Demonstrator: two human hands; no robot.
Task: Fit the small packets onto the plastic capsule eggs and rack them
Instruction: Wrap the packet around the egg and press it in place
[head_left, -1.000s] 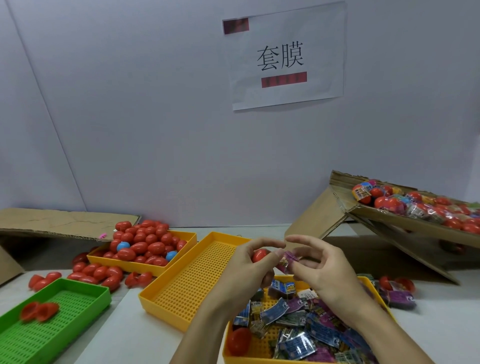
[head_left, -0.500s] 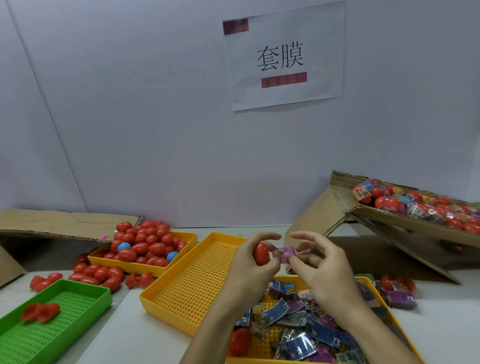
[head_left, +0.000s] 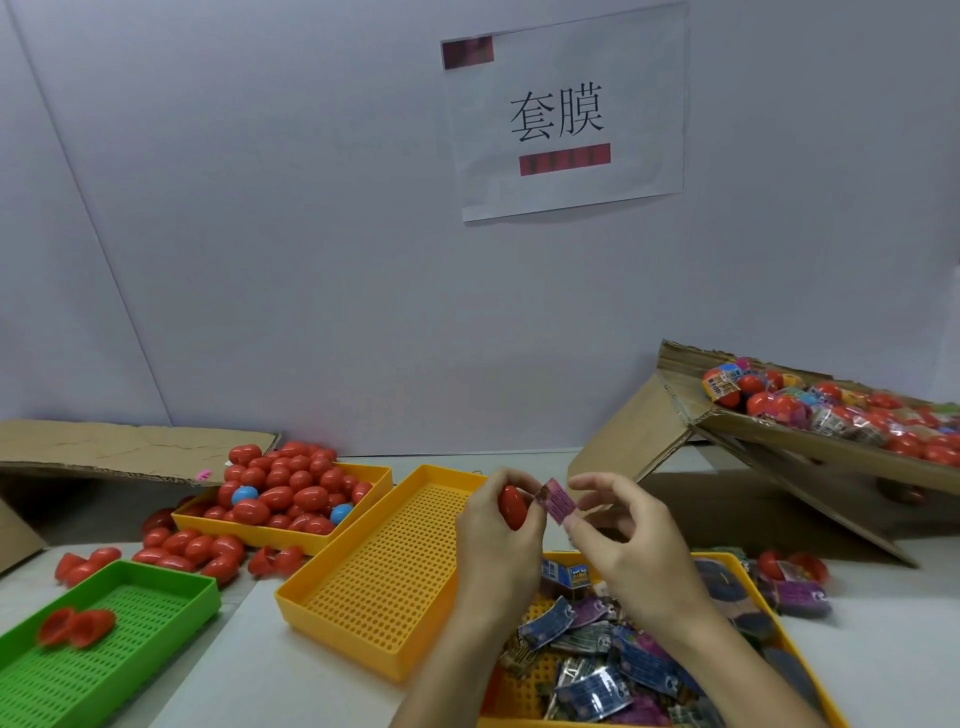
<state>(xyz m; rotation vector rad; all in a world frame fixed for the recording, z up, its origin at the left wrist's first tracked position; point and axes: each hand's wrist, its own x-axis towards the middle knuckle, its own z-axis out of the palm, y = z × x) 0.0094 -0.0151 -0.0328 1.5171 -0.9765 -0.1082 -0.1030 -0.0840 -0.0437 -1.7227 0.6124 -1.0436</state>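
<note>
Left hand (head_left: 498, 530) grips a red plastic capsule egg (head_left: 513, 506), fingers wrapped round its lower half so the top stays bare, probably to leave the end free for sleeving. Right hand (head_left: 618, 530) pinches a small purple printed film packet (head_left: 557, 500) between thumb and fingertips, held just beside the egg, touching or nearly so; can't tell whether the packet mouth is open. Both are held up in the air above the trays, near eye line, likely for alignment.

Judgement: packet not yet on the egg, so the fit step is pending.

Directly below the hands: a yellow perforated tray of loose packets (head_left: 748, 566), the packet supply. Just left of the hands: an empty yellow perforated tray (head_left: 363, 545), with open room inside. Further left: a yellow tray heaped with red and blue eggs (head_left: 374, 475), with spillover eggs on the table beside it. Near left corner: a green perforated tray (head_left: 156, 577) with two red pieces.

Right: a tilted cardboard box of wrapped eggs (head_left: 810, 447), apparently the finished rack. The path from the hands to it looks unobstructed; its lower edge overhangs the table, so watch for roll-off.
</note>
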